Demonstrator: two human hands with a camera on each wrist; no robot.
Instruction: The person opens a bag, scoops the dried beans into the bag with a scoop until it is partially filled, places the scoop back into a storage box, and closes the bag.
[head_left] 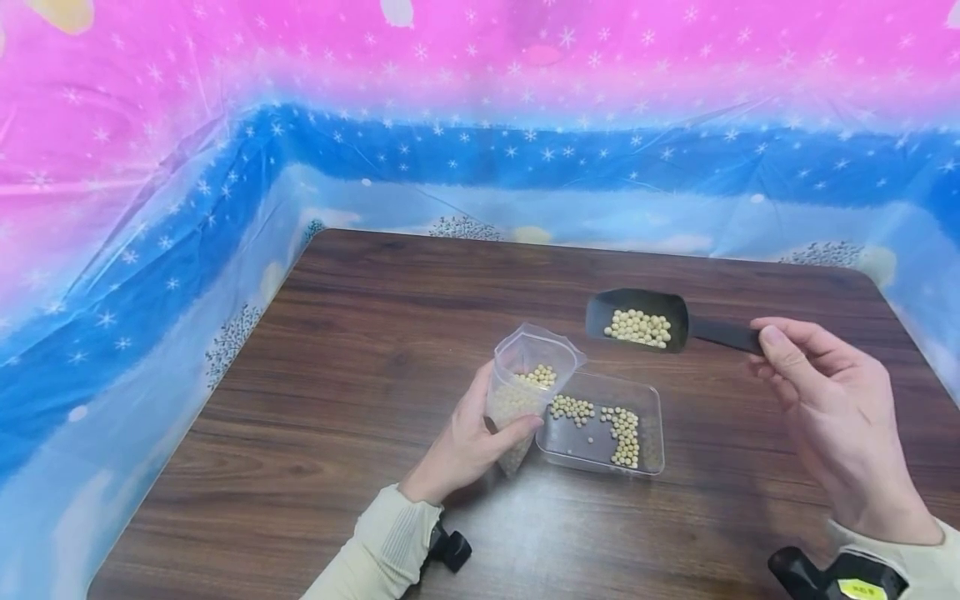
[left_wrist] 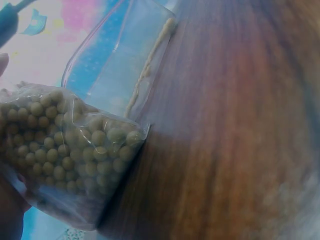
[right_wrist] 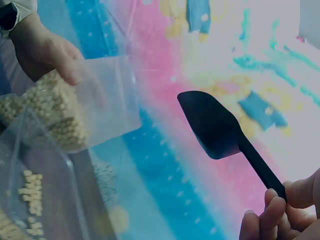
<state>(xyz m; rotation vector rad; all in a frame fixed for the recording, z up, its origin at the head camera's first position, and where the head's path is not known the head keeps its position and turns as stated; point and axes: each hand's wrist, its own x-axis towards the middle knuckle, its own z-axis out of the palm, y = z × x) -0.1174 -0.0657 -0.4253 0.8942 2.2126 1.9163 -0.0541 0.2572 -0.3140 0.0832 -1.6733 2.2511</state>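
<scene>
My left hand (head_left: 472,429) grips a clear plastic bag (head_left: 531,348) of pale round beans, its mouth gaping upward. In the left wrist view the beans (left_wrist: 55,140) fill the lower part of the bag. Held by its handle between thumb and fingers of my right hand (head_left: 843,408), a black scoop (head_left: 678,321) carries a heap of beans (head_left: 637,327) above the table, beyond the box. The right wrist view shows the scoop (right_wrist: 212,125) from its underside, its load hidden. A clear plastic box (head_left: 655,417) with some scattered beans sits beside the bag.
The dark wood-grain table (head_left: 337,350) spreads under everything, with rounded far corners. Behind and to the left hangs a pink and blue snowflake-patterned sheet (head_left: 480,150). Wrist cameras (head_left: 836,575) are strapped to both forearms.
</scene>
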